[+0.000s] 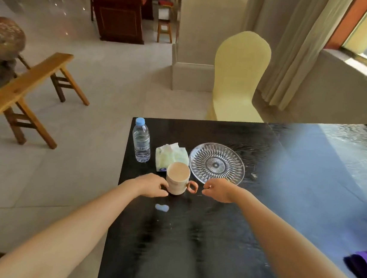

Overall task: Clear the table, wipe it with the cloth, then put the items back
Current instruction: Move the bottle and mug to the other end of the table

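Note:
On the black table [213, 242] a cream mug [177, 178] with an orange handle stands near the left edge. My left hand [151, 185] lies beside it, fingers touching its left side near the base. My right hand [216, 190] hovers just right of the handle, fingers curled, holding nothing. Behind the mug lie a green tissue pack [171, 155], a clear water bottle [141, 140] with a blue cap, and a cut-glass plate [217, 163]. A purple cloth [365, 270] rests at the table's right edge.
A small pale blue scrap [161, 207] lies on the table in front of the mug. A yellow-covered chair [237, 77] stands behind the table. A wooden bench [25, 94] stands on the tiled floor to the left.

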The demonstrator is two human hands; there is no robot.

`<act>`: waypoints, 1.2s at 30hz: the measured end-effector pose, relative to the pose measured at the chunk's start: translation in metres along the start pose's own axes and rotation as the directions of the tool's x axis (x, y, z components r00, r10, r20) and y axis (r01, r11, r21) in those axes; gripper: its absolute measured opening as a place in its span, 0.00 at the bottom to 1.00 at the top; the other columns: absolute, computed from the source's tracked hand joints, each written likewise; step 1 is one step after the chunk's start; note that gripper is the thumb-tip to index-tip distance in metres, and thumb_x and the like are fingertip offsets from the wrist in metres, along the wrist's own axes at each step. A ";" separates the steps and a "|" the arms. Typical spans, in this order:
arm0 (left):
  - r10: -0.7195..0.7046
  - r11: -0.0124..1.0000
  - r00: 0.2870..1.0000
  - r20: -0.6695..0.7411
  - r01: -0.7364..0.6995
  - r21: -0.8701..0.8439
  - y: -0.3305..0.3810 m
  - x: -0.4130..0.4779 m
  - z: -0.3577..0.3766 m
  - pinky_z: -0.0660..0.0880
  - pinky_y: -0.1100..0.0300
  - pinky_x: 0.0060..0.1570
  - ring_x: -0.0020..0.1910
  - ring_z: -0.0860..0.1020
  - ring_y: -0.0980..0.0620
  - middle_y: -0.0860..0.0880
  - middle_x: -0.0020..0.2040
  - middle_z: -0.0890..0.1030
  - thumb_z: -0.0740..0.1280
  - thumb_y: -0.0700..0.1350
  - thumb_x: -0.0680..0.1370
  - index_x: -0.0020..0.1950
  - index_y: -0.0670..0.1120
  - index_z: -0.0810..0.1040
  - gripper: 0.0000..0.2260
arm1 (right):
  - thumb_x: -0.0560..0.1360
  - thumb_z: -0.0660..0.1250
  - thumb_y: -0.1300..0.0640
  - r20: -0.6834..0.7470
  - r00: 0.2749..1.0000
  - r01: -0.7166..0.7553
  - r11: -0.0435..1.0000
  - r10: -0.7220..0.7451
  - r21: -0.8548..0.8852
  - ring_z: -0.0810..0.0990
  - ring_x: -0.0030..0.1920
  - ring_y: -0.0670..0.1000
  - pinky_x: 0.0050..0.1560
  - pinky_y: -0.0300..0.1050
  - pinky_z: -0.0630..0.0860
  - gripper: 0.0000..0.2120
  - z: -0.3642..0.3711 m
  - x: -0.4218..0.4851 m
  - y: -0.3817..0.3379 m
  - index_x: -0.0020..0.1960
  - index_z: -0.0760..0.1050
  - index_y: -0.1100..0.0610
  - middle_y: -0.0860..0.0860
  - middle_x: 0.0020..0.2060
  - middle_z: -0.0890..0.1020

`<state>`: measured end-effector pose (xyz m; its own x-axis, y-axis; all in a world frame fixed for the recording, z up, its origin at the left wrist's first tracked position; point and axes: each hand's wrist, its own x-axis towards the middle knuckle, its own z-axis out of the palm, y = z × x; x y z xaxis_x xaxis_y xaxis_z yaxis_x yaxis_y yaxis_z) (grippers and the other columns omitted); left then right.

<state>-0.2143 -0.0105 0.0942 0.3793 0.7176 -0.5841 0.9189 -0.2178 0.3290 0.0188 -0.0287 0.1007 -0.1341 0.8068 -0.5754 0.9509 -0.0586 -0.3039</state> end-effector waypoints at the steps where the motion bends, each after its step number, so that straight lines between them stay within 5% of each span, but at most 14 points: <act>1: -0.021 1.000 1.000 0.003 0.021 -0.010 -0.006 0.010 0.000 0.73 0.56 0.60 0.63 0.74 0.49 0.47 0.67 0.74 0.63 0.52 0.78 0.72 0.49 0.67 0.23 | 0.77 0.60 0.49 -0.014 1.000 -0.012 1.000 0.012 -0.004 0.77 0.58 0.59 0.57 0.50 0.73 0.20 0.002 0.013 -0.002 0.61 0.75 0.62 0.59 0.57 0.80; 6: -0.087 0.992 0.996 -0.002 0.087 -0.094 -0.030 0.057 0.008 0.73 0.53 0.62 0.67 0.72 0.46 0.43 0.71 0.70 0.67 0.51 0.75 0.76 0.46 0.56 0.33 | 0.78 0.60 0.48 -0.056 0.996 -0.064 0.995 0.068 0.082 0.75 0.61 0.58 0.55 0.46 0.71 0.25 0.022 0.064 -0.007 0.69 0.66 0.61 0.58 0.62 0.76; 10: -0.057 0.970 0.997 -0.053 0.043 -0.239 -0.037 0.083 0.019 0.72 0.51 0.61 0.65 0.73 0.44 0.42 0.69 0.72 0.69 0.48 0.74 0.77 0.48 0.53 0.36 | 0.77 0.62 0.50 -0.059 0.996 -0.048 0.984 0.059 0.173 0.78 0.54 0.58 0.46 0.45 0.69 0.14 0.038 0.092 -0.006 0.54 0.75 0.60 0.57 0.52 0.81; 17: -0.089 0.804 0.990 -0.110 0.006 -0.594 -0.052 0.109 0.036 0.72 0.54 0.63 0.61 0.77 0.49 0.47 0.67 0.75 0.72 0.44 0.72 0.75 0.49 0.61 0.34 | 0.77 0.61 0.57 -0.092 0.994 -0.013 0.902 0.058 0.431 0.77 0.32 0.53 0.34 0.42 0.75 0.10 0.050 0.103 -0.002 0.39 0.74 0.60 0.51 0.30 0.76; 20: -0.263 0.679 0.956 -0.129 0.089 -0.729 -0.074 0.115 0.031 0.74 0.49 0.62 0.60 0.77 0.47 0.45 0.68 0.73 0.73 0.43 0.71 0.73 0.47 0.65 0.32 | 0.77 0.60 0.59 -0.094 0.994 0.005 0.868 0.047 0.496 0.77 0.33 0.52 0.36 0.41 0.76 0.10 0.051 0.102 0.003 0.41 0.75 0.64 0.54 0.34 0.78; 24: -0.568 0.480 0.783 -0.254 0.065 -0.875 -0.109 0.115 -0.009 0.71 0.45 0.64 0.66 0.72 0.43 0.42 0.71 0.68 0.76 0.50 0.68 0.75 0.47 0.57 0.41 | 0.78 0.59 0.59 -0.121 0.992 0.044 0.854 0.022 0.519 0.77 0.35 0.51 0.43 0.48 0.79 0.11 0.048 0.101 0.005 0.45 0.76 0.65 0.54 0.37 0.80; 27: -0.528 0.549 0.735 -0.425 -0.087 -0.831 -0.115 0.112 -0.054 0.65 0.51 0.69 0.72 0.65 0.47 0.46 0.75 0.62 0.76 0.48 0.69 0.77 0.50 0.50 0.45 | 0.78 0.59 0.58 -0.138 0.990 0.064 0.858 0.008 0.509 0.78 0.35 0.51 0.44 0.51 0.79 0.11 0.036 0.098 0.005 0.46 0.76 0.64 0.53 0.37 0.80; 29: -0.429 0.603 0.754 -0.497 -0.171 -0.779 -0.110 0.114 -0.074 0.66 0.56 0.65 0.70 0.66 0.50 0.48 0.73 0.66 0.75 0.44 0.70 0.76 0.50 0.54 0.41 | 0.78 0.58 0.58 -0.144 0.990 0.066 0.854 0.010 0.516 0.78 0.34 0.51 0.43 0.50 0.79 0.11 0.027 0.095 0.007 0.45 0.76 0.64 0.52 0.37 0.80; 32: -0.416 0.657 0.760 -0.498 -0.128 -0.743 -0.100 0.121 -0.083 0.68 0.57 0.58 0.65 0.71 0.47 0.45 0.67 0.71 0.74 0.43 0.71 0.71 0.46 0.60 0.33 | 0.78 0.57 0.59 -0.180 0.984 0.082 0.853 0.015 0.516 0.77 0.33 0.50 0.41 0.50 0.79 0.12 0.014 0.086 0.011 0.45 0.76 0.63 0.52 0.37 0.80; 36: -0.514 0.673 0.688 -0.512 -0.047 -0.738 -0.089 0.125 -0.082 0.71 0.48 0.62 0.65 0.72 0.41 0.41 0.66 0.72 0.72 0.43 0.73 0.69 0.44 0.62 0.29 | 0.78 0.57 0.58 -0.250 0.967 0.085 0.854 0.054 0.514 0.78 0.32 0.50 0.40 0.51 0.79 0.12 0.001 0.072 0.025 0.47 0.76 0.64 0.51 0.35 0.80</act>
<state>-0.2581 0.1529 0.0532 -0.2669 0.9446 -0.1911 0.5204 0.3082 0.7964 0.0322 0.0275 0.0506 -0.0088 0.9238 -0.3828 0.6570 -0.2833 -0.6986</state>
